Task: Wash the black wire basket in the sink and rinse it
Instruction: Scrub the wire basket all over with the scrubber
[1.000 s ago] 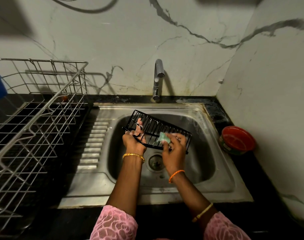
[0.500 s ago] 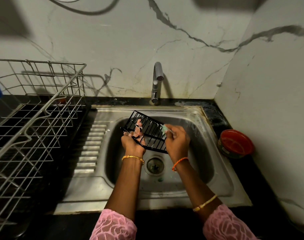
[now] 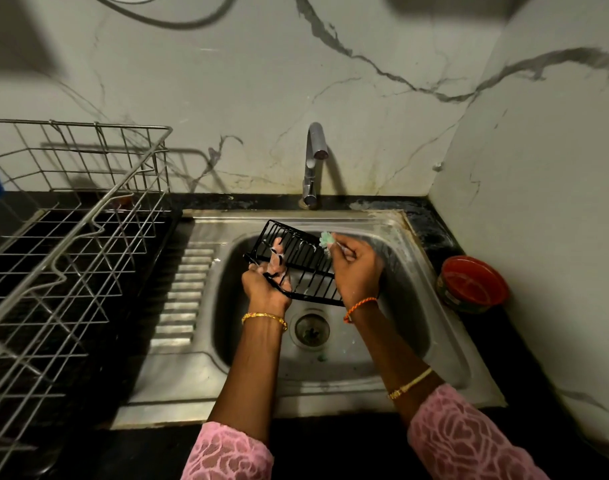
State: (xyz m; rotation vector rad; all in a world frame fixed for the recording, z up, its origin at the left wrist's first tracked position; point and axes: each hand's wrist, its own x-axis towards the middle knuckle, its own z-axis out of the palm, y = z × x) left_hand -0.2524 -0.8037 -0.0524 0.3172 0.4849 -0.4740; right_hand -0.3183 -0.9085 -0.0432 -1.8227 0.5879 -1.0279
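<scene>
Over the steel sink (image 3: 434, 289), a left hand (image 3: 266, 289) grips the tilted black wire basket (image 3: 301, 259), fingers threaded through its bars to steady it, while the right hand (image 3: 356, 268) pinches what appears to be a green scrubber (image 3: 325, 239) against the far rim. The tap (image 3: 313, 161) looks dry.

No words or numbers can be read anywhere. The red tub (image 3: 473, 284) by the sink has a label, but it is too blurry.

Two hands (image 3: 266, 287) (image 3: 356, 268), one black wire basket (image 3: 299, 263), one sink (image 3: 413, 244), one tap (image 3: 311, 168), one scrubber (image 3: 325, 240).
</scene>
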